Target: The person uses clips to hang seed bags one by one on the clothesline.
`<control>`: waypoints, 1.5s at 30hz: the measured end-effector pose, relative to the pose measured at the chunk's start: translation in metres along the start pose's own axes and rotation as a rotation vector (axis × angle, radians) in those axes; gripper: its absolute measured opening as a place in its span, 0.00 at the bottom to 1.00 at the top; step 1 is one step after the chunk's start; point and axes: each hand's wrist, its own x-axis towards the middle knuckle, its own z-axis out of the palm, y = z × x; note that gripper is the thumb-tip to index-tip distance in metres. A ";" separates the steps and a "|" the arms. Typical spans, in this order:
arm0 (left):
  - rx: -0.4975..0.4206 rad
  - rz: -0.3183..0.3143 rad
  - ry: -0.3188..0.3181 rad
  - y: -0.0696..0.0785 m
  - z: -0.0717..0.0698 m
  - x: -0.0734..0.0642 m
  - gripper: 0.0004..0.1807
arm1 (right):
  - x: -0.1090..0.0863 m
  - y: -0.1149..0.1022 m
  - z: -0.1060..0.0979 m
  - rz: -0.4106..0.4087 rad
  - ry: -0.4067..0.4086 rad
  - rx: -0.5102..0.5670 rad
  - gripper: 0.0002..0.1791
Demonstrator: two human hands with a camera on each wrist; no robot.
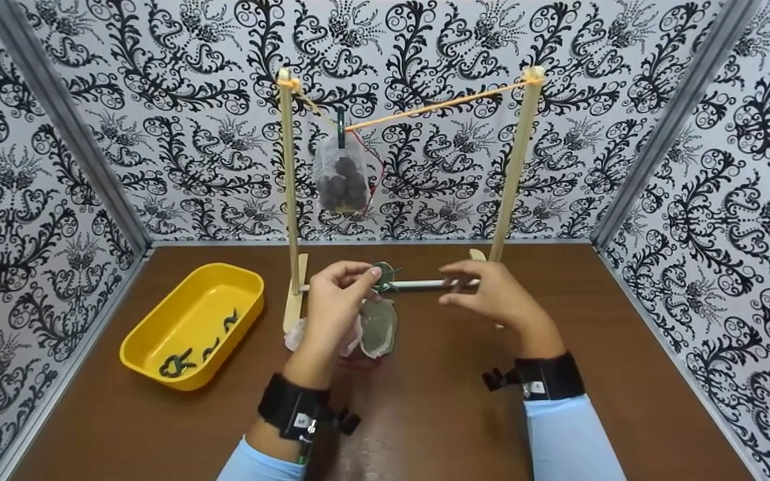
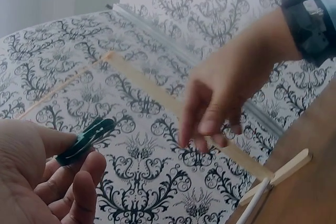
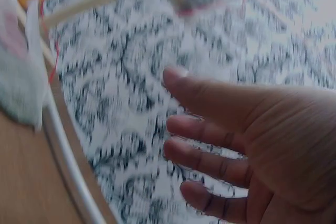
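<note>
Green clip (image 2: 86, 140): left hand (image 1: 337, 294) is pinching it; empty right hand (image 1: 488, 290) is hovering apart, fingers parted; any slackening risking a drop.

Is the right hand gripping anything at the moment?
No, the right hand has nothing between its thumb and fingers in its wrist view.

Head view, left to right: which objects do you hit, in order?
Yellow bin → left wooden post → hanging bag → green clip pinched in the left grip → right wooden post.
</note>
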 end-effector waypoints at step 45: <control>1.015 -0.199 0.051 -0.059 -0.069 0.035 0.26 | -0.001 -0.024 0.009 -0.386 0.475 -0.001 0.09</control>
